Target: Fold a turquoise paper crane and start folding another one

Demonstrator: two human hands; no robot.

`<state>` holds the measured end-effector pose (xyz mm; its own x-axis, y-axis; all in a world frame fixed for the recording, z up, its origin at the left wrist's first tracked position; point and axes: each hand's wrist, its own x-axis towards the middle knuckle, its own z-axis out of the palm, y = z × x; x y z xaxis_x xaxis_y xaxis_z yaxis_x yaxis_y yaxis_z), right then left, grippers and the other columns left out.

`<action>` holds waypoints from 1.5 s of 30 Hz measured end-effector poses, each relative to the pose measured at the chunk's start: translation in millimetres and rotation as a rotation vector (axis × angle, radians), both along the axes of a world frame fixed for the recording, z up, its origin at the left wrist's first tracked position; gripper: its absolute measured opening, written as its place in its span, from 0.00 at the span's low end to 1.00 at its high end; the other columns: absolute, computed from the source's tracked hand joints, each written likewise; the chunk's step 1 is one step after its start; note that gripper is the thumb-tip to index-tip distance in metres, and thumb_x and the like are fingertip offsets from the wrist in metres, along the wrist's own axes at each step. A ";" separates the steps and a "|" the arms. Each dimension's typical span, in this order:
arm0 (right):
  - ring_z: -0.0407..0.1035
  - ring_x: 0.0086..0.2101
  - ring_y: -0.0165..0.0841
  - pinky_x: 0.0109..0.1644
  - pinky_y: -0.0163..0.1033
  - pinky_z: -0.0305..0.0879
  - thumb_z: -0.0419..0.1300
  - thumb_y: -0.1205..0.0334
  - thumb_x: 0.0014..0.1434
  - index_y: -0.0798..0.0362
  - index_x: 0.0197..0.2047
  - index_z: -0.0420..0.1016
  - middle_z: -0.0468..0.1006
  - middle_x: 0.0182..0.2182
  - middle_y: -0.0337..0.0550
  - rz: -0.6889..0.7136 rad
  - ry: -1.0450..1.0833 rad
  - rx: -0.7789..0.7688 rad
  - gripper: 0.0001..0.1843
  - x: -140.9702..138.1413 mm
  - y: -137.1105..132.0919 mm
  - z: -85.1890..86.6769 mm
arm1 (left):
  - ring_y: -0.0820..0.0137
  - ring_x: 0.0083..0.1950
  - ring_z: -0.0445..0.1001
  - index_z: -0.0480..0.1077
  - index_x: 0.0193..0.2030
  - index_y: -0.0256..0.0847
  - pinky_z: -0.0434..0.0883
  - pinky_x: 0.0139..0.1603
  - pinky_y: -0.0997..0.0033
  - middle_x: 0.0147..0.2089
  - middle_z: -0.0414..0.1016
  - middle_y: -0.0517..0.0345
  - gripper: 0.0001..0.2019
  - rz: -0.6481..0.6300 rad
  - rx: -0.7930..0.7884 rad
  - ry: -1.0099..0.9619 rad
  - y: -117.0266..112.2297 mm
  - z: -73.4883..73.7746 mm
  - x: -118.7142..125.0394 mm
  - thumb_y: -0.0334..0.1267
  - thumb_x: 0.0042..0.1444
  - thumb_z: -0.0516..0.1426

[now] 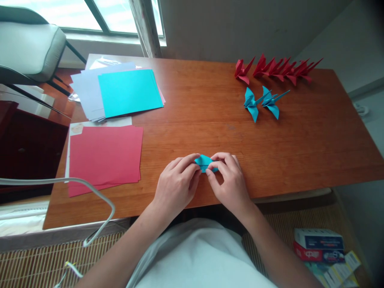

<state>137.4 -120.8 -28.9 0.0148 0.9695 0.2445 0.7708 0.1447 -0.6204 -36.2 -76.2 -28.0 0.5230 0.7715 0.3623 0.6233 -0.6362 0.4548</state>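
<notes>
Between my two hands is a small folded piece of blue paper [204,161], just above the near part of the wooden table [192,120]. My left hand [179,176] pinches its left end with thumb and fingers. At the right end, my right hand [228,174] grips it with bent fingers, the fingertips on the paper's near edge and side. A crease or slit runs across the paper's middle. The fingers cover both of its ends.
Blue paper cranes [253,105] and a row of red paper cranes [279,70] stand at the back right. Blue sheets [130,94] and red sheets [106,156] lie on the left. A white cable [102,194] arcs over the left front edge. Boxes [319,244] sit below right.
</notes>
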 end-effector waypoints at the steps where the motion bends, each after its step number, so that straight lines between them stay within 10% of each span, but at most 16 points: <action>1: 0.67 0.47 0.41 0.52 0.49 0.68 0.59 0.67 0.65 0.51 0.38 0.72 0.73 0.46 0.49 -0.004 0.001 -0.004 0.03 -0.1 0.2 0.2 | 0.63 0.48 0.79 0.74 0.41 0.41 0.77 0.49 0.62 0.55 0.80 0.53 0.05 0.002 -0.003 -0.002 0.2 0.1 0.3 0.31 0.66 0.56; 45: 0.67 0.45 0.40 0.50 0.48 0.67 0.60 0.69 0.63 0.51 0.34 0.69 0.72 0.44 0.49 -0.057 -0.037 -0.036 0.06 -6.8 4.0 0.7 | 0.63 0.51 0.74 0.68 0.38 0.41 0.74 0.53 0.61 0.57 0.76 0.51 0.05 -0.003 -0.121 -0.074 4.9 -1.3 4.9 0.27 0.63 0.56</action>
<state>130.6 -116.8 -28.1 0.0617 0.9755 0.2112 0.7996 0.0783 -0.5954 -31.3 -71.2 -29.2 0.5007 0.8101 0.3049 0.5830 -0.5760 0.5731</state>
